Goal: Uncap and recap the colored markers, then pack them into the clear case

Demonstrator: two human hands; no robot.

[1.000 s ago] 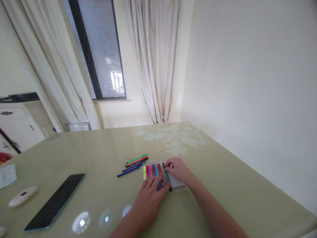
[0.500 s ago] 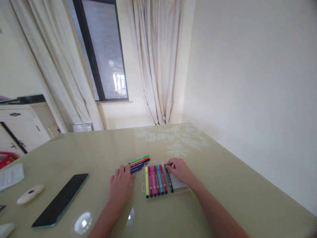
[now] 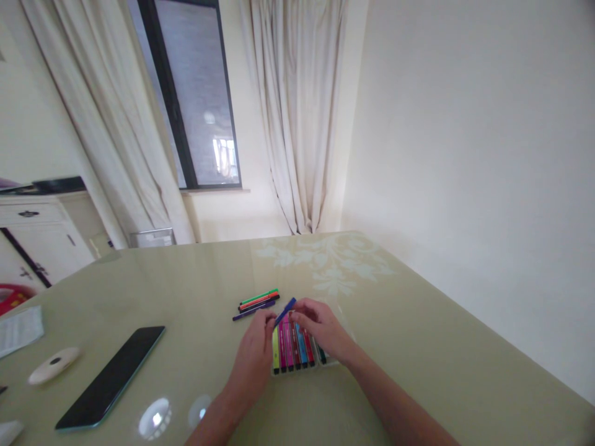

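A blue marker (image 3: 285, 311) is held slanting above the left part of a clear plastic case (image 3: 297, 372). My left hand (image 3: 255, 347) pinches its lower end. My right hand (image 3: 323, 328) has its thumb and fingers closed at the upper end. Under my hands, the case holds a row of markers, among them a yellow marker (image 3: 276, 353), pink ones, a brown one, a light blue one and a red one. A dark green marker (image 3: 321, 355) lies in the right half, mostly covered by my right hand. Beyond my left hand lie several loose markers: green (image 3: 260, 298), orange, black and dark blue.
To the left on the glossy green table (image 3: 186, 279) lie a black phone (image 3: 114, 375), a cream oval object (image 3: 54, 365) and a pale sheet or packet (image 3: 21, 331). A wall (image 3: 465, 186) runs along the table's right side. Curtains (image 3: 302, 124) hang behind it.
My left hand has moved right, bringing a blue marker from the loose group over the case. My right hand has left the dark green marker and moved left to the blue one.
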